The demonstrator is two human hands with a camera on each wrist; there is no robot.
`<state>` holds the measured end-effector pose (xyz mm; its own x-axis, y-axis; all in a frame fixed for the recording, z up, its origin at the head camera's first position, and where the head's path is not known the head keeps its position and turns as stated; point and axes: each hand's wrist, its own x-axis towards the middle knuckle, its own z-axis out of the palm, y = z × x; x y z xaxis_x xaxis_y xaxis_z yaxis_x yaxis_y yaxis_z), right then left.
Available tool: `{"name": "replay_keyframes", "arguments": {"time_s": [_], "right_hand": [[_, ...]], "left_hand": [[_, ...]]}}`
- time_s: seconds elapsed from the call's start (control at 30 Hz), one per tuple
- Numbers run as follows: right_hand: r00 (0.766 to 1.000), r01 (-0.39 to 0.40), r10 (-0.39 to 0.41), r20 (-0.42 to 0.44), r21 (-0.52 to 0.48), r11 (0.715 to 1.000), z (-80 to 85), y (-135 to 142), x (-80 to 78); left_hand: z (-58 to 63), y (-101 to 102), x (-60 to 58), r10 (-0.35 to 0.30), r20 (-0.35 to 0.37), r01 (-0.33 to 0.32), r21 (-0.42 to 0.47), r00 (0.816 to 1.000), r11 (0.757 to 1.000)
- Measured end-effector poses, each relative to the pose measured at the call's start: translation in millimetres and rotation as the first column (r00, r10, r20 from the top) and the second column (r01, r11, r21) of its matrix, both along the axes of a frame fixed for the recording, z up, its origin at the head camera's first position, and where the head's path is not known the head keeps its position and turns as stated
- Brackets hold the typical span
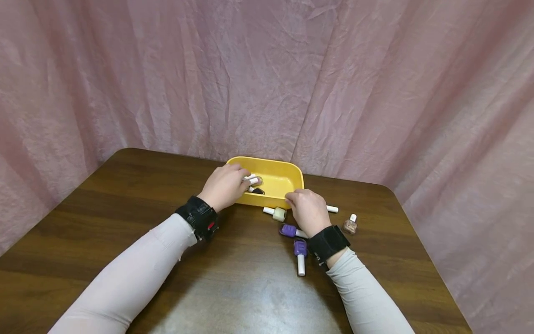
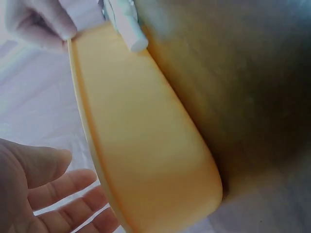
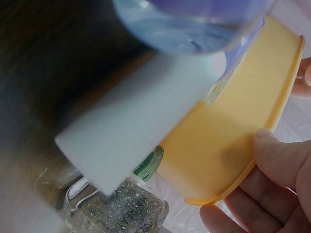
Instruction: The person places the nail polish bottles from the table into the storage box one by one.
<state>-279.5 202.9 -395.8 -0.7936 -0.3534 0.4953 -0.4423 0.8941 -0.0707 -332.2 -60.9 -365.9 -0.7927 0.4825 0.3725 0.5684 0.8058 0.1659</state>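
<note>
1. Yellow bin (image 1: 288,182) sits by the table's (image 1: 233,287) far edge, bottles (image 1: 253,180) inside.
2. Left hand (image 1: 225,185) hangs over its left end, grip apart.
3. Right hand (image 1: 309,211) has its grip clamped on the near right rim.

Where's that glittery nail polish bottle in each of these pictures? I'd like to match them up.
Head: on the table, right of the right hand; the glittery nail polish bottle.
Left wrist: not visible.
Right wrist: bottom, left of centre, partly behind a big white cap.
Shared landmark: the yellow tray.
</note>
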Motion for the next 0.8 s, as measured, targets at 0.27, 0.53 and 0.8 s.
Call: {"name": "replay_keyframes", "arguments": {"time_s": [0.27, 0.53, 0.8], "right_hand": [[1.000, 0.000, 0.000, 0.009, 0.003, 1.000, 0.0, -0.3, 0.3], [1.000, 0.013, -0.013, 0.013, -0.005, 1.000, 0.0, 8.2, 5.8], [0.999, 0.027, -0.027, 0.026, -0.006, 1.000, 4.6, 15.3, 8.7]], "left_hand": [[-11.2, -6.0, 18.3, -0.034, -0.110, 0.035, 0.008, 0.993, 0.999], [-16.8, -5.0, 26.3, -0.048, -0.186, 0.044, -0.023, 0.981, 0.999], [-18.6, -2.1, 28.4, -0.050, -0.216, 0.042, -0.045, 0.975, 0.998]]}}
